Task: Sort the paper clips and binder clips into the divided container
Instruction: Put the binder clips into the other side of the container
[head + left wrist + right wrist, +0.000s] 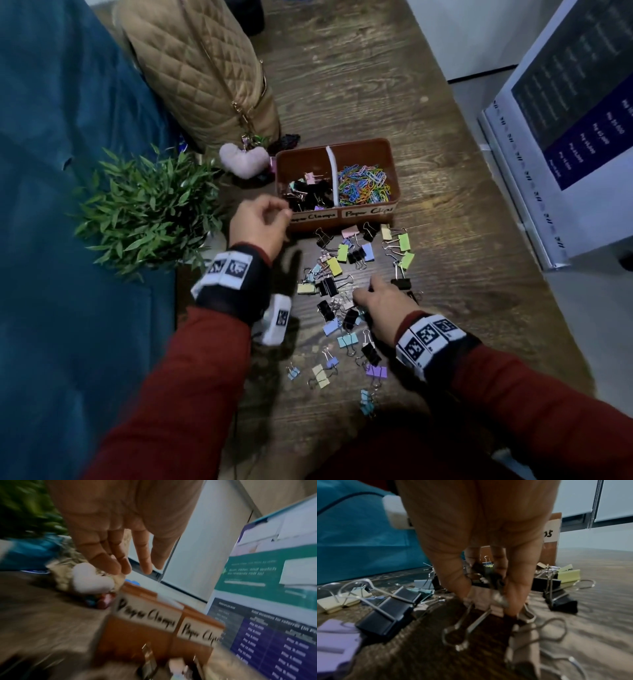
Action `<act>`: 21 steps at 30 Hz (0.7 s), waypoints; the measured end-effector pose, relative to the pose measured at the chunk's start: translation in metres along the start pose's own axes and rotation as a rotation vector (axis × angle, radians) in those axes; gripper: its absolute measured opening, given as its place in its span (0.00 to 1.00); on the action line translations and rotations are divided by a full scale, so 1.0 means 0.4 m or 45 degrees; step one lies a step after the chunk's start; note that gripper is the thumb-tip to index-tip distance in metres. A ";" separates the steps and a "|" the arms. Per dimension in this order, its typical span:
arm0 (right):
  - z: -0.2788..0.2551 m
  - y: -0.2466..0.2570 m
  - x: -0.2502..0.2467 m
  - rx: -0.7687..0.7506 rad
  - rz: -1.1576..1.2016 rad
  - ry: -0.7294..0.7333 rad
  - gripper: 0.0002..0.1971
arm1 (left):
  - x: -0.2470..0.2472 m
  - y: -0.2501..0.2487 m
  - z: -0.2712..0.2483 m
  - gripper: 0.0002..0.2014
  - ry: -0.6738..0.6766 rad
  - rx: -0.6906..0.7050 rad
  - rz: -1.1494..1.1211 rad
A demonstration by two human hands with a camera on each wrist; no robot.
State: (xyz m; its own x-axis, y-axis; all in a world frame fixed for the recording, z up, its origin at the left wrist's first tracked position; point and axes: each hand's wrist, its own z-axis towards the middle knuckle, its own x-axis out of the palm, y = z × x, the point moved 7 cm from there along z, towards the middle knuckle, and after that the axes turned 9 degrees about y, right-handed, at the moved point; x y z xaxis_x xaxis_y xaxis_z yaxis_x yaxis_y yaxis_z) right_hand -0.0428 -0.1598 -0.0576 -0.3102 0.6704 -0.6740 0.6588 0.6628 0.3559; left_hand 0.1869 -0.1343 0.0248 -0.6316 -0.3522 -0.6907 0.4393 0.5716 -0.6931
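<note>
A brown divided container stands on the wooden table, labelled "Paper Clamps" on the left and "Paper Clips" on the right. Its left compartment holds binder clips, its right one coloured paper clips. Several loose binder clips in black and pastel colours lie scattered in front of it. My left hand hovers at the container's front left corner, fingers relaxed and empty. My right hand is down in the pile, thumb and finger pinching a pale pink binder clip.
A green potted plant stands left of the left hand. Behind it are a quilted tan bag and a pink plush heart. A teal sofa borders the left. A printed display board stands at the right.
</note>
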 end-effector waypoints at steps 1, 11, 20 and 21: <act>0.000 0.001 0.004 -0.015 0.006 0.004 0.25 | 0.005 0.044 -0.023 0.05 0.017 -0.045 0.082; -0.002 -0.052 -0.044 0.038 0.278 0.007 0.11 | 0.064 0.282 -0.118 0.40 0.346 -0.557 0.468; 0.068 0.032 -0.348 -0.159 1.227 -0.110 0.15 | 0.111 0.221 -0.043 0.26 0.346 -0.498 0.392; 0.087 0.051 -0.394 -0.187 1.240 -0.182 0.16 | 0.114 0.213 -0.042 0.21 0.329 -0.465 0.367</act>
State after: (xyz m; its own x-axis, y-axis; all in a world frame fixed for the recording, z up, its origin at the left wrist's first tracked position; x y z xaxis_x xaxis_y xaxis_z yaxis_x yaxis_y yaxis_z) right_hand 0.0434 -0.2633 0.0333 0.4125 0.9039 -0.1135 0.4878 -0.1139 0.8655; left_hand 0.1848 -0.0891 -0.0624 -0.6752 0.0247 -0.7372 0.3963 0.8551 -0.3343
